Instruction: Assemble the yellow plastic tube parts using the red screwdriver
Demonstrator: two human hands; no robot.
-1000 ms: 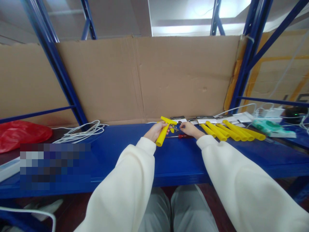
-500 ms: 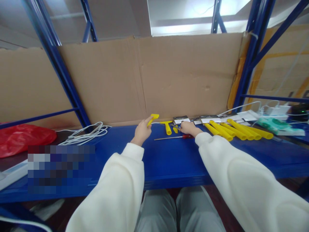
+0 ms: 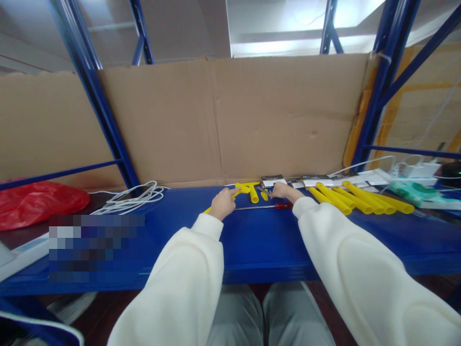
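My left hand (image 3: pixel 223 203) is closed round a yellow tool (image 3: pixel 242 188), whose head shows past the fingertips and whose handle end sticks out behind the palm. Just right of that head lies another yellow T-shaped piece (image 3: pixel 254 194). Closed fingers of my right hand (image 3: pixel 282 190) pinch a small thin metal-looking item (image 3: pixel 265 191), too small to name. A small yellow piece (image 3: pixel 264 196) lies beneath it. Below both hands, a screwdriver (image 3: pixel 281 206) with a red handle rests on the blue shelf (image 3: pixel 262 240).
Several yellow tubes (image 3: pixel 360 199) lie at right beside flat packets (image 3: pixel 317 180), a green and white packet (image 3: pixel 414 191) and white plugs (image 3: pixel 421 169). On the left are a coiled white cable (image 3: pixel 133 199) and a red bag (image 3: pixel 43 202). Cardboard (image 3: pixel 281 115) stands behind.
My left hand has turned and come closer to the right hand, lowering the yellow tool beside the T-shaped piece. My right hand has stayed nearly in place. The view has shifted slightly.
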